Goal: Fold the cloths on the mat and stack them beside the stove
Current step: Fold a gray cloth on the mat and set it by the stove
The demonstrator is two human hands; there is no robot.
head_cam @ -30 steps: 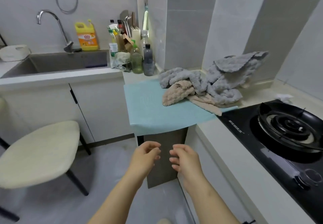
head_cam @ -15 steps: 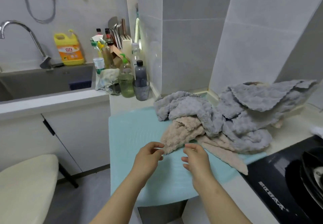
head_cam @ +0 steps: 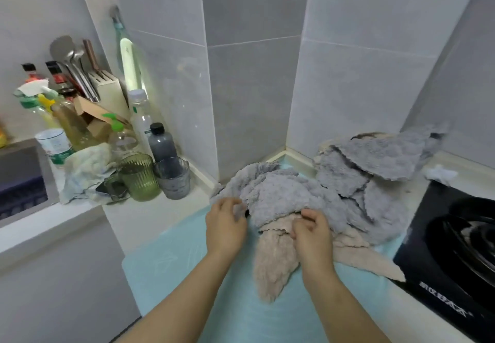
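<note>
Mid-frame, left hand (head_cam: 226, 226) and right hand (head_cam: 312, 234) each clutch, fingers curled, the crumpled fluffy grey cloth (head_cam: 276, 195) lying on the pale-teal mat (head_cam: 174, 267).

A pale countertop (head_cam: 150, 216) runs into the tiled corner, with a light-blue mat (head_cam: 187, 267) spread on it and hanging over its front edge. On the mat lie crumpled grey cloths (head_cam: 281, 192) heaped over a beige cloth (head_cam: 273, 265). Just right of the mat sits a black gas stove (head_cam: 442, 249); to the left stand a green ribbed glass (head_cam: 139, 176), a grey glass (head_cam: 172, 178), a dark bottle (head_cam: 162, 142) and a crumpled rag (head_cam: 85, 171).
</note>
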